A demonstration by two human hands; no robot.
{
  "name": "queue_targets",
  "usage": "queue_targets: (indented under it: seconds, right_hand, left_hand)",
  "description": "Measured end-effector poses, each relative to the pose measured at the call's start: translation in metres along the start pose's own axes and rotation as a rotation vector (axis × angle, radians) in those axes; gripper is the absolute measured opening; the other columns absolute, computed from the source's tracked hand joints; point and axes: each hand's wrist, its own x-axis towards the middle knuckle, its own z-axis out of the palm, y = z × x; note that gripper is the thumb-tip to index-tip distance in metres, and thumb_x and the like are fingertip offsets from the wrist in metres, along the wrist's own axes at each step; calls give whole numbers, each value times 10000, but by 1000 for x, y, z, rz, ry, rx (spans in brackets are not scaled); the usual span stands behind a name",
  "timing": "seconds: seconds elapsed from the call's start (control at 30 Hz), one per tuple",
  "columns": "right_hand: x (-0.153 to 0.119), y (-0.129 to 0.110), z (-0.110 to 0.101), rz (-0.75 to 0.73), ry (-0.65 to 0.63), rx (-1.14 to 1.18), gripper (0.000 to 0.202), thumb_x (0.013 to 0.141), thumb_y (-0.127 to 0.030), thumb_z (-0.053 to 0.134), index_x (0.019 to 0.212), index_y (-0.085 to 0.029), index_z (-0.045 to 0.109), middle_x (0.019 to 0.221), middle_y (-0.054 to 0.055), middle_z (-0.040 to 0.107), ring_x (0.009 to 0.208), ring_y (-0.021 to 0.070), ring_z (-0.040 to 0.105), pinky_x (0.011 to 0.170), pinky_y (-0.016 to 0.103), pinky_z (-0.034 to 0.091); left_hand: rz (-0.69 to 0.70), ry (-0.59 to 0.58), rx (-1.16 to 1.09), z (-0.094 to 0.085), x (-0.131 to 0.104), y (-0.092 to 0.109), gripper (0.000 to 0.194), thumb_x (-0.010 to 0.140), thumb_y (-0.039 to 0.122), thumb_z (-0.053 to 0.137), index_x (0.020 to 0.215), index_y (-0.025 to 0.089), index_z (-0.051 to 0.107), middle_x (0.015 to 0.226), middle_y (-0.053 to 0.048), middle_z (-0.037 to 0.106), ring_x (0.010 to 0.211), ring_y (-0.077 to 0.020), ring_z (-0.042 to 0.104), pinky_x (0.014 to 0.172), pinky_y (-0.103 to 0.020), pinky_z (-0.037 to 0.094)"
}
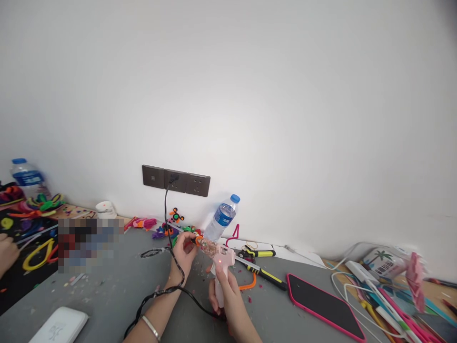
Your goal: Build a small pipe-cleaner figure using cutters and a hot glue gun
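My right hand (226, 290) is wrapped around the handle of a pale pink glue gun (224, 257), whose small red light glows. A clear glue stick pokes out of its back, and the nozzle points left toward my left hand (184, 252). The fingers of that hand pinch a small orange and black fuzzy piece (195, 240) close to the nozzle; its full shape is partly hidden by the fingers. A black cord (165, 205) hangs from the wall socket (175, 180) and passes across my left wrist.
A water bottle (224, 216) leans against the wall behind the glue gun. On the right lie yellow-black tools (269, 277), a pink-cased phone (324, 305) and white cables. A white device (59, 326) sits front left. Another person's hand (7, 255) shows at far left, near colourful pipe cleaners (39, 255).
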Motion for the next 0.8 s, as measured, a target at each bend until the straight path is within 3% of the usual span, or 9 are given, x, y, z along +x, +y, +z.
queue_targets:
  seconds: [0.8]
  right_hand:
    - [4,8,0,-64,69,-39,618,760,-770,446,875,-166,515,326,-97,377,286,65,245,326,186,179]
  left_hand:
    - [11,32,17,0,1,-2,231,610,275,749,777,177,623,815,-41,638,797,-197,640,716,-286,531]
